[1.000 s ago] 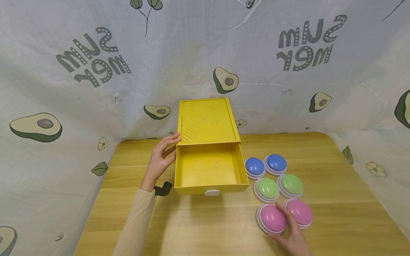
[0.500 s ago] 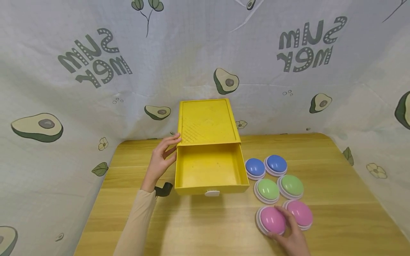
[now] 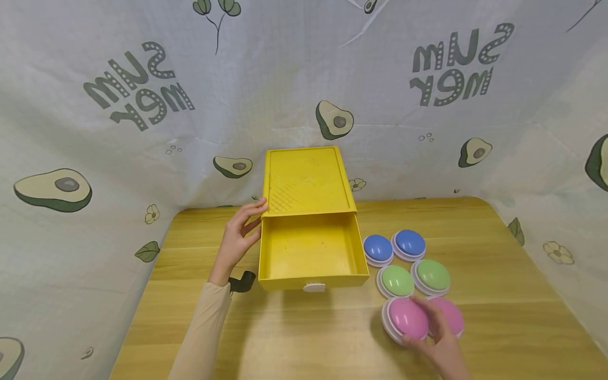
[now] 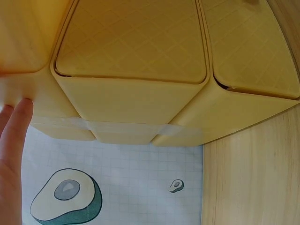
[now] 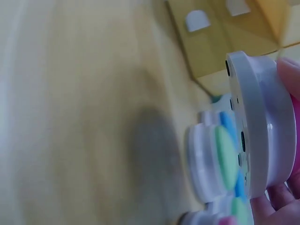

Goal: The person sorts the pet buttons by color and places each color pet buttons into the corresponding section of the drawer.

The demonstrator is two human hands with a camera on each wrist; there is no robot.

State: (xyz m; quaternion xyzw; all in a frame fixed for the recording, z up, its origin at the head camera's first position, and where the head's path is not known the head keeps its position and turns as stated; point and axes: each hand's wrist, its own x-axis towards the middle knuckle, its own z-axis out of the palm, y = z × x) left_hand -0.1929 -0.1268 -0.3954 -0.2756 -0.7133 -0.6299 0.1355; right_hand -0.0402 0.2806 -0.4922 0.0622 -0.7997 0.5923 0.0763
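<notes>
Pink button [image 3: 407, 318] gripped by right hand [image 3: 443, 347] above table [image 3: 294, 338].

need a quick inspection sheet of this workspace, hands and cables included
Surface: wood-grain table, bearing a yellow box.
Job's things: the box's drawer is pulled out; two blue buttons, two green buttons and the outer pink button sit on the table; the held pink button is raised and tilted.
Clutter: black object by the left wrist, partly hidden, not identifiable.
Hands: left hand touches the box's left side; right hand grips the held pink button.
Cables: nothing seen.
Surroundings: avocado-print cloth behind and at both sides.
</notes>
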